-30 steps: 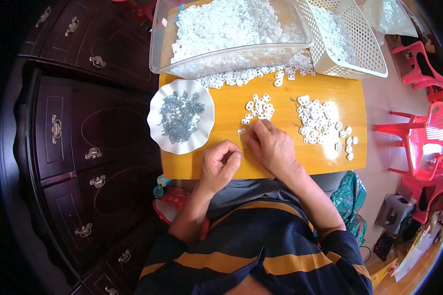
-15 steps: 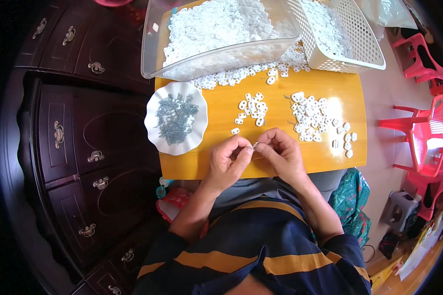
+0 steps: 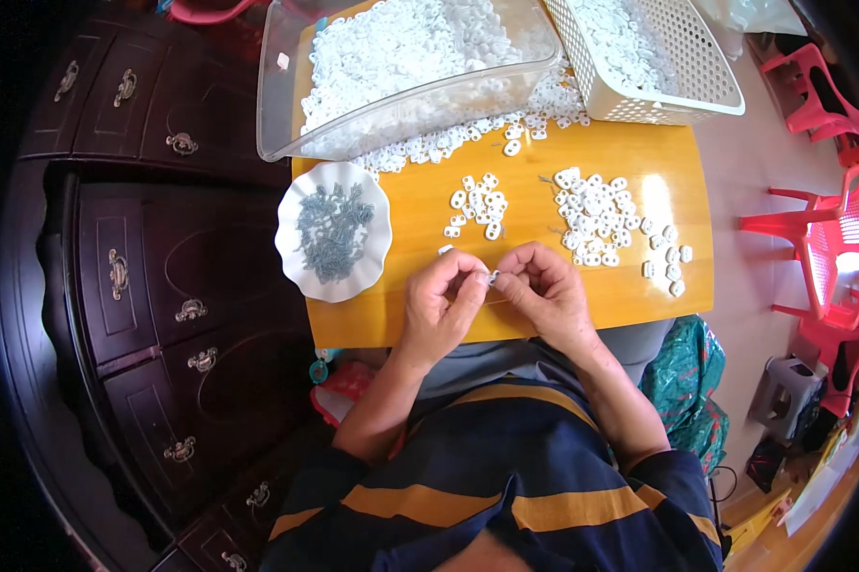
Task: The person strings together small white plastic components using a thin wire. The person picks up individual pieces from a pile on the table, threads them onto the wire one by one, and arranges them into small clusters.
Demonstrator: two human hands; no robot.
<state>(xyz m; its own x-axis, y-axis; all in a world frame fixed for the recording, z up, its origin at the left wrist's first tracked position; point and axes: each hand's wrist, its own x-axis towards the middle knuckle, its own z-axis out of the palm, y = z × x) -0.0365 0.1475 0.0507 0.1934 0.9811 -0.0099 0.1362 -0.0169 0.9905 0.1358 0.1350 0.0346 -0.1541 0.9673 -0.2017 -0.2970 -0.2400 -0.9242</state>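
Note:
Near the table's front edge, my left hand (image 3: 441, 303) pinches a small white plastic piece (image 3: 492, 277) between thumb and forefinger. My right hand (image 3: 550, 294) is closed too, its thumb and forefinger meeting the left fingertips at that piece; whatever the right fingertips hold is too small to make out. Just beyond my hands lies a loose pile of small white two-hole pieces (image 3: 480, 204). A bigger pile of similar white pieces (image 3: 593, 215) is to the right, with several separate ones beside it. At the left, a white scalloped bowl (image 3: 289, 264) holds many thin grey metal pieces (image 3: 334, 232).
A clear plastic bin (image 3: 275, 114) full of white pieces stands at the back, a white perforated basket (image 3: 706, 71) beside it. Dark drawer cabinets (image 3: 220, 286) flank the left side. Red plastic chairs (image 3: 823, 267) and a green plastic bag (image 3: 682, 381) are at the right.
The whole view has shifted slightly. My hands stay together at the same spot, and more of the white piece shows between my fingertips.

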